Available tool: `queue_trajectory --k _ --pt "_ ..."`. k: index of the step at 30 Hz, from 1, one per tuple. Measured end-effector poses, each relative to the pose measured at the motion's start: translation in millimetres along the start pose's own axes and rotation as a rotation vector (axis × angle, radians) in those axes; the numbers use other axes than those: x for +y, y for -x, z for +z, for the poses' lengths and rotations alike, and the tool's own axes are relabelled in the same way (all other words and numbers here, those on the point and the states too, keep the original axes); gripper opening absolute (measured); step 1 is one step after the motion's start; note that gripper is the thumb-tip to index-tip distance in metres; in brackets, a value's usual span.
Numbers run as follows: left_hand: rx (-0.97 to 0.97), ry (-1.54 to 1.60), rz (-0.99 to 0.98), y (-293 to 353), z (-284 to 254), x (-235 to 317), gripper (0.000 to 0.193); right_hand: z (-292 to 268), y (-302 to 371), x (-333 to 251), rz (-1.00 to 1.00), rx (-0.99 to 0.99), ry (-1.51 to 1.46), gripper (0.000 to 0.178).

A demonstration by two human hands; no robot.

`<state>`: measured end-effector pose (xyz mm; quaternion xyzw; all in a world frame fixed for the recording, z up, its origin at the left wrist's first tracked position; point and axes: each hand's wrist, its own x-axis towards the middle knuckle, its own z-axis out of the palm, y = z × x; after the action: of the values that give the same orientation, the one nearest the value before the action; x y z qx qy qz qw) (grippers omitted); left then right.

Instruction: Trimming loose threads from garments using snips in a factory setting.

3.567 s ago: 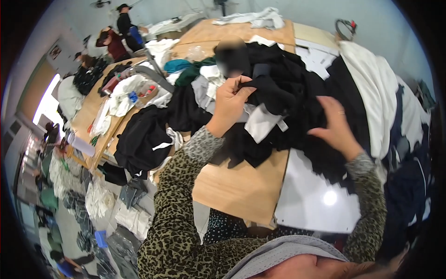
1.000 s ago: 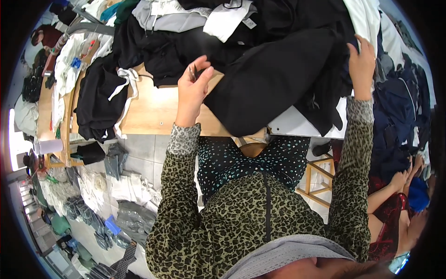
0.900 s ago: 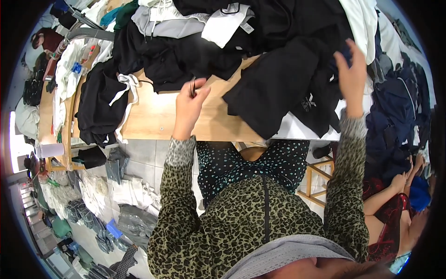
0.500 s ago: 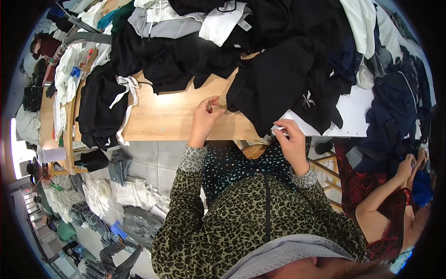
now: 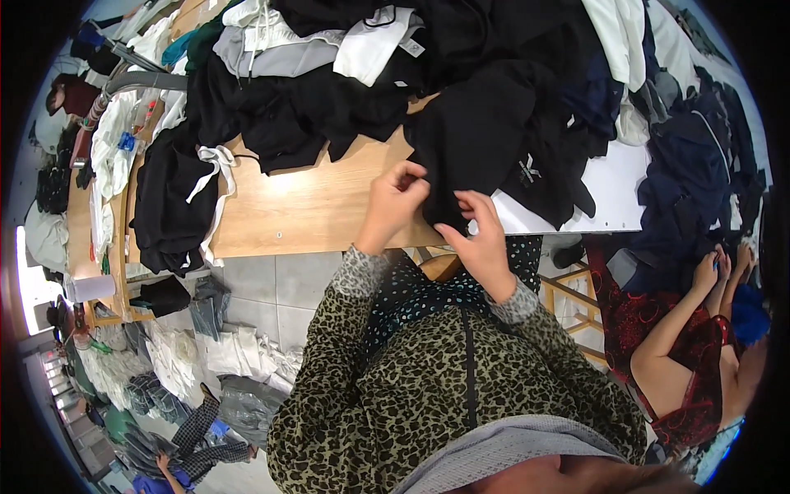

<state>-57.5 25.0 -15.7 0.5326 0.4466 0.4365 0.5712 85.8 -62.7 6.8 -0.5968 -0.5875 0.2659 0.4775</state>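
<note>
My left hand (image 5: 397,202) is closed, fingers curled and thumb pressed in, at the left edge of a black garment (image 5: 473,123) lying on the table. Whatever it holds is hidden in the fingers. My right hand (image 5: 481,243) is beside the garment's near corner, with thumb and forefinger spread apart and the black cloth just beyond them. A small pale print (image 5: 529,170) shows on the garment's right part. Its near end reaches the front edge of the wooden tabletop (image 5: 304,202).
Black clothes (image 5: 280,107) and a white piece (image 5: 374,45) are heaped along the back. A black garment with white ties (image 5: 169,202) lies left, navy clothes (image 5: 691,181) right. A co-worker's hands (image 5: 709,267) are at far right. Bagged clothes (image 5: 247,403) cover the floor at left.
My left hand has moved right to the garment's edge and curled more tightly. My right hand has moved left, its thumb and forefinger spreading. Another person has come into view at lower left.
</note>
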Motion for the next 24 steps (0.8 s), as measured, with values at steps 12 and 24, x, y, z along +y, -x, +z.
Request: queue_trajectory --k 12,24 --pt "-0.168 -0.303 0.253 23 42 22 0.029 -26 -10 25 0.457 0.013 -0.916 0.019" --pt "0.055 -0.641 1.085 31 21 -10 0.03 -54 -2 35 -0.298 0.49 0.212 0.024"
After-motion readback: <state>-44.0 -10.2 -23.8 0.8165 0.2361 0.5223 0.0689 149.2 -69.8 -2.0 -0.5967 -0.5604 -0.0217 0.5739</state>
